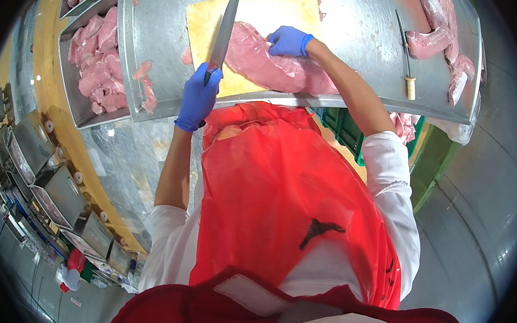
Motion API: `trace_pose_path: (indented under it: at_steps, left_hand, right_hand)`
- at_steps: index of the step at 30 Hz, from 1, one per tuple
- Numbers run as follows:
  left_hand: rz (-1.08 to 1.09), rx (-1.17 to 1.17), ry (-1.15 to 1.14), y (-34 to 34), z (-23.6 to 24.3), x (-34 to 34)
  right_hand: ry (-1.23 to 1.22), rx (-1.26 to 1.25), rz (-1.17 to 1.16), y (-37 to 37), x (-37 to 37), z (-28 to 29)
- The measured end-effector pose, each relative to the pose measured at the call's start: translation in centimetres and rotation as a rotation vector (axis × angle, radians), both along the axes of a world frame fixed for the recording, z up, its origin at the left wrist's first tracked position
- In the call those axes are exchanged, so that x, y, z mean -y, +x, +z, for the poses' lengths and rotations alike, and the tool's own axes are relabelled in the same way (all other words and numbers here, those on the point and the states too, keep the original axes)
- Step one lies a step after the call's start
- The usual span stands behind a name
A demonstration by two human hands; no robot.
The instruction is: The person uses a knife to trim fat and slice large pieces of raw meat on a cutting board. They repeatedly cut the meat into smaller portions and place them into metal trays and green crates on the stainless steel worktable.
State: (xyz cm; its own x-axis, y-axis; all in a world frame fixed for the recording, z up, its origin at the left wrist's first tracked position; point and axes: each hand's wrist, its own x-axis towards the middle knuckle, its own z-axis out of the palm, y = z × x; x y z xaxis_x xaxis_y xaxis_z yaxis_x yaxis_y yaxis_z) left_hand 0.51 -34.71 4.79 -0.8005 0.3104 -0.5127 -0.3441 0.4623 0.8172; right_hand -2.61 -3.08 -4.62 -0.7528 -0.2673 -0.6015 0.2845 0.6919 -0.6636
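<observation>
My left hand [198,99], in a blue glove, grips the dark handle of a long-bladed knife [227,30]. Its blade points up and away over the left part of a yellowish cutting board [287,7]. A long piece of raw pink meat [264,60] lies across the board, its right end reaching past it. On top of this meat rests my right hand [289,42], also gloved in blue, with its fingers curled in at the meat's surface. A pale bit shows at those fingertips, too small to name.
The board lies on a metal table [369,42]. A metal tray [75,110] full of meat chunks stands left. At right are a thin steel rod with a pale handle [410,87] and more long meat pieces [432,43]. Below the table edge sits a green crate [340,130].
</observation>
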Motion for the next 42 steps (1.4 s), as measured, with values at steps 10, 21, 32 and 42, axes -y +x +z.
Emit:
trace_pose_path:
  at_steps: [10,21,32,42]
  left_hand:
    - [0.206,0.228,0.044,6.3,2.9,-5.1]
    - [0.207,0.086,-0.328,11.2,4.6,-10.7]
    - [-0.075,-0.202,-0.314,10.1,2.4,-7.4]
    - [-0.153,0.163,-0.058,8.6,4.6,-5.5]
  right_hand:
    - [-0.153,-0.244,-0.209,3.6,0.8,2.0]
    - [-0.176,-0.713,-0.048,6.1,1.7,2.6]
    - [-0.073,-0.780,-0.049,6.7,2.2,2.8]
    - [0.031,-0.810,-0.081,6.7,2.2,3.2]
